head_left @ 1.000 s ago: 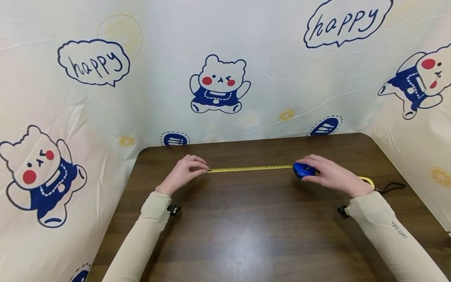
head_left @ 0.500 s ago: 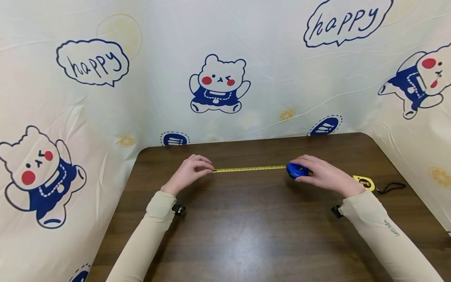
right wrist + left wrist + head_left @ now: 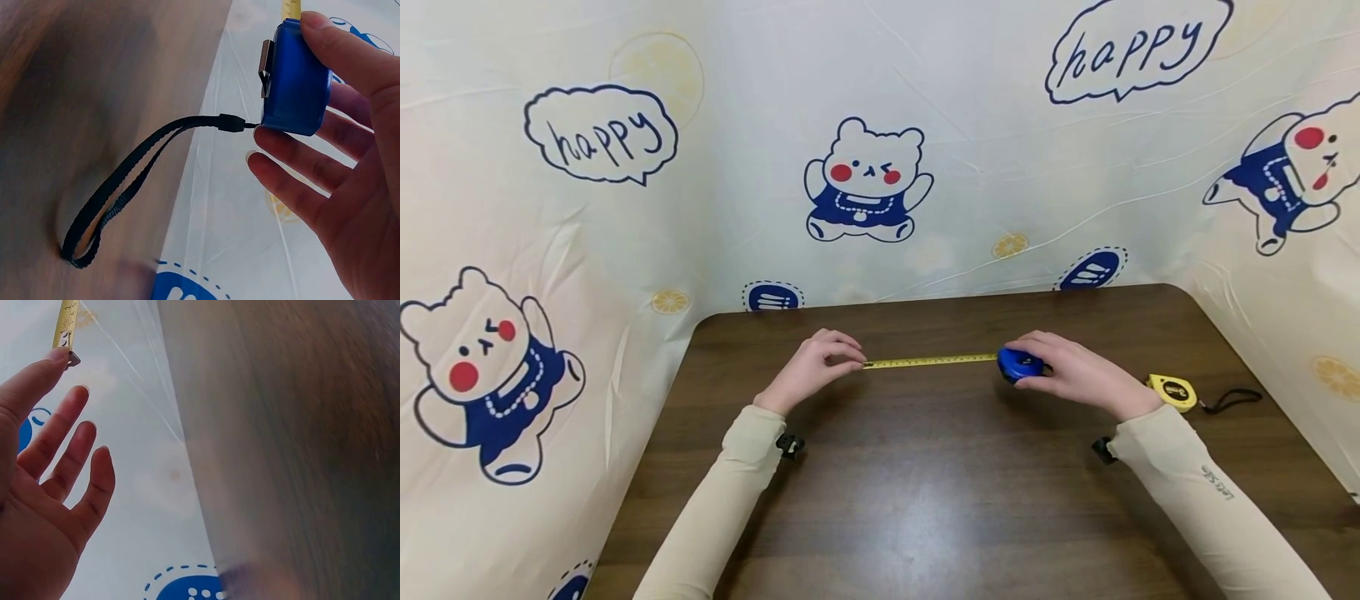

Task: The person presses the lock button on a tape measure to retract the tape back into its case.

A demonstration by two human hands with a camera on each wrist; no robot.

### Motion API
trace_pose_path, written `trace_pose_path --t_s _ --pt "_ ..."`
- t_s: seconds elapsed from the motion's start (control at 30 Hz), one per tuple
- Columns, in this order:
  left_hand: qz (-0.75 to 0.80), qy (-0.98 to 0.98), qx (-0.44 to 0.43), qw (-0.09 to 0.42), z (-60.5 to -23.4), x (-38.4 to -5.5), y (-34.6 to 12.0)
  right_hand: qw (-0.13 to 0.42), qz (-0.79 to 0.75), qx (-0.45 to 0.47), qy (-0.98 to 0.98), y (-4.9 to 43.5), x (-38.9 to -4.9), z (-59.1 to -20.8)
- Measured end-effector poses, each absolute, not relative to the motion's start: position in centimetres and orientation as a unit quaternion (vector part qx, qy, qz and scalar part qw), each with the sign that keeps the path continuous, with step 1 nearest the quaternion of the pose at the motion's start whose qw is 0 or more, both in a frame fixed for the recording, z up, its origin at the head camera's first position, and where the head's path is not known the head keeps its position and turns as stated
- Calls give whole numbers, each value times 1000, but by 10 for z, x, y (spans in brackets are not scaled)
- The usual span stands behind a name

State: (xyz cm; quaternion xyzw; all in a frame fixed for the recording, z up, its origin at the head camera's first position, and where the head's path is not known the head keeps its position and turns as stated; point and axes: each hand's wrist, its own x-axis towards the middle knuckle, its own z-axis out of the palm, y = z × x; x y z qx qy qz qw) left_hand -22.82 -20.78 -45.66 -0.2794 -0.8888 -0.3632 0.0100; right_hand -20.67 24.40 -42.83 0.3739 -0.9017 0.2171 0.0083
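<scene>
A blue tape measure (image 3: 1019, 364) is gripped in my right hand (image 3: 1078, 372), thumb on one side and fingers on the other. Its yellow blade (image 3: 932, 361) stretches leftward above the table to my left hand (image 3: 816, 367). There the thumb and a fingertip pinch the blade's end, close to the metal hook (image 3: 74, 359); the other left fingers are loosely bent. In the right wrist view the case has a metal belt clip (image 3: 266, 67) on its side, and a black wrist strap (image 3: 137, 169) hangs from it.
A yellow tape measure (image 3: 1172, 392) with a black strap (image 3: 1232, 400) lies on the brown wooden table (image 3: 895, 483), to the right of my right wrist. Behind and beside the table hangs a pale curtain (image 3: 970, 150) printed with bears.
Both hands have moved toward each other, and the stretch of blade between them has become shorter. The yellow tape measure has come into fuller view as the right arm moved left.
</scene>
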Motion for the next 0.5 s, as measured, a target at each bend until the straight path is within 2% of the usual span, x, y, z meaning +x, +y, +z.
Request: trace_pose_path --t_s 0.5 --pt "-367 -879 -304 20 -455 -230 -185 23 230 398 -888 228 -204 -426"
